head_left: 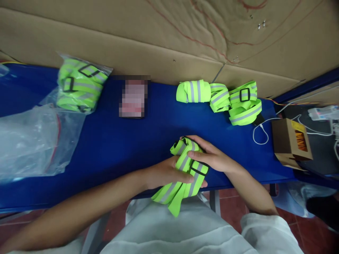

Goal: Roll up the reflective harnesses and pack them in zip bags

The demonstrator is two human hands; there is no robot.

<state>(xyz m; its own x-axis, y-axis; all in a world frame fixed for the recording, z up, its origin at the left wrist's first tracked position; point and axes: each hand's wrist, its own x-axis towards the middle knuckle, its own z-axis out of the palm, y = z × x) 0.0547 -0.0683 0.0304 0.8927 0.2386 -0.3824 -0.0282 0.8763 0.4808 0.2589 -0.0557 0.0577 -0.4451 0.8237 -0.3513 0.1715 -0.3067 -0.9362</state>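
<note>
Head view, sole view examined. Item under handling: one neon-green strap bundle (183,161) with grey stripes, held between both hands above the front edge of the blue counter (156,134). Whether its underside touches the counter cannot be told.

Left grip (169,173): closed around the lower half of the bundle, thumb lying across the stripes, fingertips emerging at the far side. Right grip (213,156): closed on the upper half, thumb pressed on the face, remaining fingers curled behind the top end.

Governing relation: the bundle's long axis runs from near the wearer's body toward the counter's rear, slightly slanted, with the upper end farther right. The right grip is nearer that upper end; the left grip is nearer the loose strap ends (175,207), which hang past the counter edge. A black buckle (198,171) faces up between the two thumbs, on the bundle's right side.

Surroundings: three rolled straps (196,92) stand along the rear, ahead and right of the hands. At far left, a bagged strap (79,86) lies beside a clear plastic bag (29,141). One reddish item (134,98) is pixelated, identity undetermined. A cardboard box (288,141) sits at right, near a white cable (261,143).
</note>
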